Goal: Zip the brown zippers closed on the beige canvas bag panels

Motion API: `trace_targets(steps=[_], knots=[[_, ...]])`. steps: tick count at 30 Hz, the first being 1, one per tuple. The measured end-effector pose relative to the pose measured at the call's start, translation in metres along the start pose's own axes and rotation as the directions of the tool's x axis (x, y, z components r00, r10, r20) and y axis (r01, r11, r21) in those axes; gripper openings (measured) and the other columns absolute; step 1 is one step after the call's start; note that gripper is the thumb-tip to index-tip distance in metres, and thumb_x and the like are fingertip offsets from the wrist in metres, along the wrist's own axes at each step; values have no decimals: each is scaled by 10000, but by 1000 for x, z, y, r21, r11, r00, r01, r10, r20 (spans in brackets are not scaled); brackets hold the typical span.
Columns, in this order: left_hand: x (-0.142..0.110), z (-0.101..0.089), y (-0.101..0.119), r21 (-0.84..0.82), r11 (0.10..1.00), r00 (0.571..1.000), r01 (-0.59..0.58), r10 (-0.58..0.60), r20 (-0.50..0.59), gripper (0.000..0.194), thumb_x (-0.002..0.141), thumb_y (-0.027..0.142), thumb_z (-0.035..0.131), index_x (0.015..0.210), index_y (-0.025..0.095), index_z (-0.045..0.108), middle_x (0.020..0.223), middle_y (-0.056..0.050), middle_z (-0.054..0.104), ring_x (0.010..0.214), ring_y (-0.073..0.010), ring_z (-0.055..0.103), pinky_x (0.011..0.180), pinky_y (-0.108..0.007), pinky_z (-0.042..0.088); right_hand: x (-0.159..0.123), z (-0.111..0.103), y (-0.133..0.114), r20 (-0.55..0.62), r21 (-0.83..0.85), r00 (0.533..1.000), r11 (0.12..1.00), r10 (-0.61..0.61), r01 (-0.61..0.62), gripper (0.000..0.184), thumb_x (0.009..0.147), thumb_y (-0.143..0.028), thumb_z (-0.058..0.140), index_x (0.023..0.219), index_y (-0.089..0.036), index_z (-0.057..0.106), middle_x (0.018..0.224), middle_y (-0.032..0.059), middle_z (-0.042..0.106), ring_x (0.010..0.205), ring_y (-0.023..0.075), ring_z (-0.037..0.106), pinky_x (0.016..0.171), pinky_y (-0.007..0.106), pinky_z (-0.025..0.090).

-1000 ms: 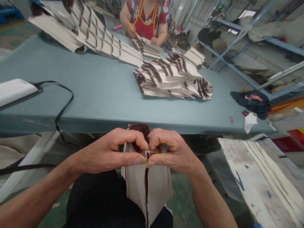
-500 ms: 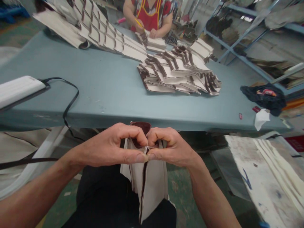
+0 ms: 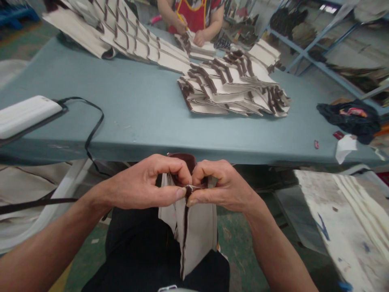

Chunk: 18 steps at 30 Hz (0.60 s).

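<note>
Between my hands hangs a folded off-white fabric piece (image 3: 200,235) with a dark brown seam down its middle and a brown part at its top. My left hand (image 3: 154,182) pinches the upper end of the seam from the left, thumb and curled forefinger closed on it. From the right, my right hand (image 3: 220,182) pinches the same spot, its thumb just beside the left thumb. The fingertips of both hands almost meet there. The piece's lower end hangs down over my dark-clothed lap.
Beyond my hands is a blue-green table (image 3: 136,101) with a pile of off-white and brown pieces (image 3: 234,89). A white device (image 3: 27,115) with a black strap lies left. Across the table a person in a red apron (image 3: 191,16) works. A stained board (image 3: 343,227) stands at right.
Both hands keep their pinch on the fabric piece, with the thumbs shifting slightly at the seam. The table and its contents have drifted up and to the right in view as the camera tilts.
</note>
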<state>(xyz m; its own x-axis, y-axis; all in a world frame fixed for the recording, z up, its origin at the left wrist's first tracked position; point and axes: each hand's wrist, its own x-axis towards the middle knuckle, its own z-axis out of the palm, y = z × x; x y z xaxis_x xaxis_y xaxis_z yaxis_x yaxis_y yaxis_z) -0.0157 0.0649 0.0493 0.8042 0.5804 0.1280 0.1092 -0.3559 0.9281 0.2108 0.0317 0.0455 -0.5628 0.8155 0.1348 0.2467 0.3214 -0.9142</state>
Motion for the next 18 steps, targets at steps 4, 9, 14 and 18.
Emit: trace_targets(steps=[4,9,14,18], knots=[[-2,0,1,38,999,1000,0,1,-13,96,866,163,642,861,162,737,791,5,737,705,-121,645,659,-195,480,0,-1,-1,7,30,999,999,37,-37,492,862,-551,842,685,-173,580,620,-53,550,549,70,424,495,209,314],[-4,-2,4,127,992,999,7,-3,-32,105,881,168,654,913,178,754,828,19,763,742,-118,675,697,-194,485,-1,0,-1,-10,43,999,998,39,-39,389,900,-429,807,709,-172,586,634,-53,546,548,66,422,495,205,305],[-4,0,5,185,983,995,4,14,-97,91,897,162,657,898,178,747,796,35,755,700,-100,661,661,-179,477,-5,0,1,-58,19,998,1000,-18,19,237,929,-290,732,754,-169,628,663,-44,581,572,72,451,524,205,341],[-2,3,3,243,969,989,-39,72,-129,69,922,165,677,872,171,724,767,47,735,661,-76,633,630,-159,456,-7,0,6,-98,-5,992,997,-74,74,253,956,-325,736,774,-171,650,690,-37,596,591,77,464,548,212,364]])
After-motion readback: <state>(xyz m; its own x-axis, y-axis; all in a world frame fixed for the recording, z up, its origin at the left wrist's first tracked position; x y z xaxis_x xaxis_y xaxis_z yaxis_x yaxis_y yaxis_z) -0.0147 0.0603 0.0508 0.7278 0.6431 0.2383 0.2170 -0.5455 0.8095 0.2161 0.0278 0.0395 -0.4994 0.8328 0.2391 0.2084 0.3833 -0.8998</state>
